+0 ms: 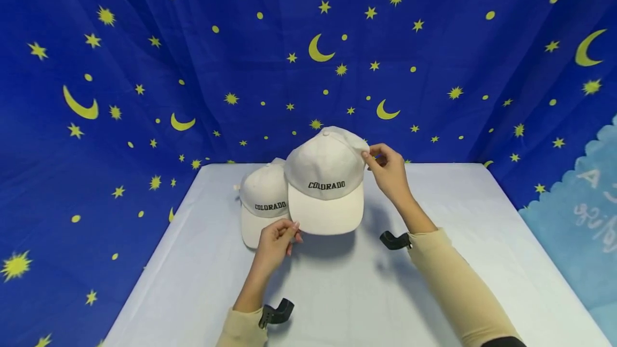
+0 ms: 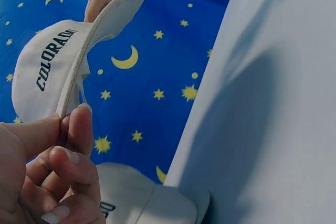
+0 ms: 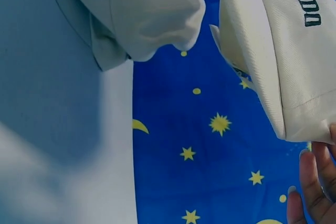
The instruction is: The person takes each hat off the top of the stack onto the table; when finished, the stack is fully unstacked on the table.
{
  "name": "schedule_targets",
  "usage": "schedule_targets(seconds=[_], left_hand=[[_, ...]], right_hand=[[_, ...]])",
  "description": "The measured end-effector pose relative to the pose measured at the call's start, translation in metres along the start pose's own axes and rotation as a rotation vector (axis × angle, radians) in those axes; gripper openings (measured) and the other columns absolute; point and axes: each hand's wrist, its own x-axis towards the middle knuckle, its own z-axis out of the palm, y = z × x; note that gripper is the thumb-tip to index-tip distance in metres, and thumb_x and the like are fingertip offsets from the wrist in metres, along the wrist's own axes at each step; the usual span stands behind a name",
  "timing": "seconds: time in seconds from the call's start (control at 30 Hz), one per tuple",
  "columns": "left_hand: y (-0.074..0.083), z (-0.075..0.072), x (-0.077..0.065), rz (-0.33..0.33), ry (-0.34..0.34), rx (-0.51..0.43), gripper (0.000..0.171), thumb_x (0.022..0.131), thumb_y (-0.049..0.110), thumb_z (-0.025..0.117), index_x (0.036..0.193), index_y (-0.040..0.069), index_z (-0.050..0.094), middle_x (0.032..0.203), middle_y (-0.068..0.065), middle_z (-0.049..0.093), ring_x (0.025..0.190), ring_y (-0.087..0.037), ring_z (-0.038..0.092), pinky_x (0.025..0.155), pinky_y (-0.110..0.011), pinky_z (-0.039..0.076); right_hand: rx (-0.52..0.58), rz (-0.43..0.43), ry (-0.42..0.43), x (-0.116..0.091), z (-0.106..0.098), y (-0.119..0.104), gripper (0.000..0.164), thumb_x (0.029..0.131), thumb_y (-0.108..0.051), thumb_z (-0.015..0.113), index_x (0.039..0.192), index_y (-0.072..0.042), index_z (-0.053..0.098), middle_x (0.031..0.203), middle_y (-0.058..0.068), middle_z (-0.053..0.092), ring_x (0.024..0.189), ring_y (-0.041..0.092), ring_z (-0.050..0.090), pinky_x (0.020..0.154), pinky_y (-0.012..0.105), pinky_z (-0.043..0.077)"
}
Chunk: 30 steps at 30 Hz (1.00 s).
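Both hands hold up a white baseball cap [image 1: 325, 165] lettered COLORADO, its brim toward me and its shadow on the table below. My left hand [image 1: 277, 240] pinches the brim's left corner between thumb and index finger, the other fingers loosely curled. At the crown's right side, my right hand [image 1: 388, 170] pinches the fabric with thumb and fingers. A second white COLORADO cap [image 1: 262, 191] sits on the table behind and left of the first, partly covered by it in the head view. In the left wrist view the held cap [image 2: 47, 77] shows side-on, its brim edge between the fingertips.
A white-covered table [image 1: 448, 202] lies under the caps. Behind it and at the left hangs a blue cloth [image 1: 270, 68] with yellow moons and stars. A light blue panel with white lettering [image 1: 578, 202] stands at the right. Black wrist mounts [image 1: 277, 313] stick out from both sleeves.
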Motion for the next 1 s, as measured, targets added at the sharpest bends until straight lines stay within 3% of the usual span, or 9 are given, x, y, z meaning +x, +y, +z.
schedule_targets(seconds=[0.33,0.57,0.87,1.0], left_hand=[[0.002,0.018,0.000,0.000,-0.015,0.007,0.021,0.101,0.013,0.066,0.090,-0.005,0.069,0.073,-0.015,0.070,0.045,-0.009,0.043,0.044,-0.020,0.037],[0.002,0.031,0.001,-0.026,-0.049,0.016,0.021,0.102,0.007,0.062,0.091,-0.010,0.066,0.074,-0.022,0.069,0.045,-0.010,0.042,0.044,-0.020,0.037],[-0.005,0.047,-0.001,-0.006,-0.101,-0.007,0.025,0.101,0.018,0.066,0.090,-0.004,0.068,0.072,-0.009,0.070,0.045,-0.008,0.044,0.044,-0.020,0.038],[-0.005,0.054,0.000,0.010,-0.132,-0.008,0.027,0.102,0.020,0.065,0.090,-0.004,0.068,0.072,-0.006,0.070,0.046,-0.008,0.045,0.045,-0.020,0.039]], right_hand=[[-0.020,0.003,0.031,-0.005,-0.017,0.010,0.025,0.100,-0.027,0.069,0.107,-0.003,0.071,0.095,0.010,0.072,0.071,0.030,0.066,0.062,0.022,0.054],[-0.026,0.034,0.057,-0.013,-0.031,0.018,0.024,0.099,-0.025,0.070,0.106,-0.002,0.070,0.095,0.011,0.071,0.073,0.036,0.066,0.062,0.021,0.053],[-0.035,0.047,0.091,-0.020,-0.047,0.023,0.022,0.098,-0.017,0.071,0.106,0.004,0.070,0.095,0.017,0.070,0.066,0.021,0.063,0.058,0.017,0.050],[-0.054,0.036,0.098,-0.024,-0.057,0.005,0.021,0.099,-0.009,0.069,0.107,0.010,0.068,0.095,0.022,0.069,0.066,0.028,0.064,0.056,0.015,0.048]])
